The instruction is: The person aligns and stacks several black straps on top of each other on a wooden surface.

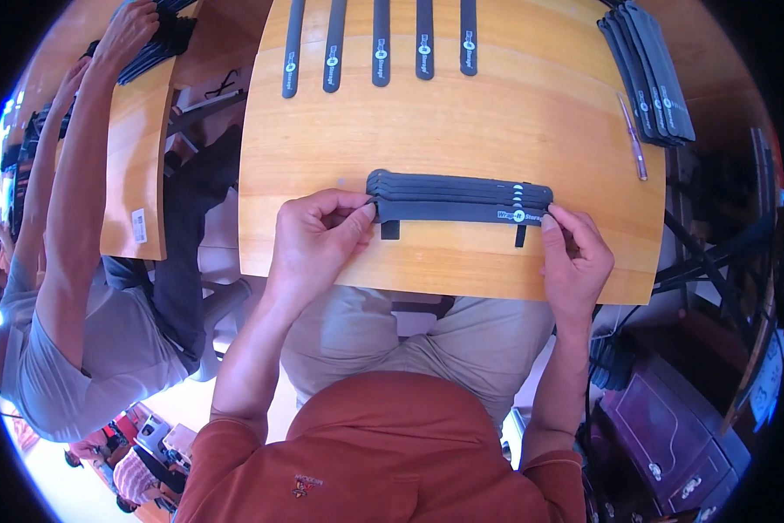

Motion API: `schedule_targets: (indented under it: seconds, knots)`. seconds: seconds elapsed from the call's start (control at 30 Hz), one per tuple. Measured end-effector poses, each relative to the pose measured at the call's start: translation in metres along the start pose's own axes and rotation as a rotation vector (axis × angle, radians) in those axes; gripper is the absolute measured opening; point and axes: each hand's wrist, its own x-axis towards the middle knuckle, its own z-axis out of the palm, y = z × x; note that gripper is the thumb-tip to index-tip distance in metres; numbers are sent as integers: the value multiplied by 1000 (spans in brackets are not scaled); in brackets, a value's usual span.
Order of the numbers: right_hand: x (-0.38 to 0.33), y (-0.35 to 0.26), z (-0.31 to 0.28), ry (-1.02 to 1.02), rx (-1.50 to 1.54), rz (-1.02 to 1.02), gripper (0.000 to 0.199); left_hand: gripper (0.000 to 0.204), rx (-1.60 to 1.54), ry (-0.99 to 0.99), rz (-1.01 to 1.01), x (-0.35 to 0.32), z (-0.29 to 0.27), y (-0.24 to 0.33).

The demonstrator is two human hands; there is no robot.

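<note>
Left hand [322,237] and right hand [577,260] fingers pinch layered strap stack [449,211], six o'clock; five loose straps [381,44], twelve o'clock, seem left.

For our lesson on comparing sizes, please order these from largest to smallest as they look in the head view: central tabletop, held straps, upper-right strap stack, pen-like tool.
1. Central tabletop
2. Held straps and upper-right strap stack: too alike to rank
3. Pen-like tool

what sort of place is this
Probably an assembly or packing workshop: a layered bundle of dark grey straps is held at a wooden table, five matching straps lie in a row beyond it, and a co-worker is at a neighbouring table.
</note>
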Motion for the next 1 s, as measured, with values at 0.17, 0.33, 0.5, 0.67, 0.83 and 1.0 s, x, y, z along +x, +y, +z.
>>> schedule_targets:
  seconds: [0.17,0.33,0.5,0.67,0.83,1.0]
  knots:
    - [1,0,-1,-7,-16,-6,16,14,19,-2,-9,1,0,1]
    - [2,-3,-2,-5,-38,-15,16,13,4,-3,-13,3,1,0]
    - [3,5,0,7,-73,-140,15,12,-8,20,-23,2,1,0]
    - [4,6,1,1,-49,-153,14,11,10,48,-3,2,1,-1]
    - [3,5,0,4,-50,-155,13,10,18,45,3,3,2,-1]
    - [4,7,0,5,-57,-161,13,10,14,55,14,1,3,1]
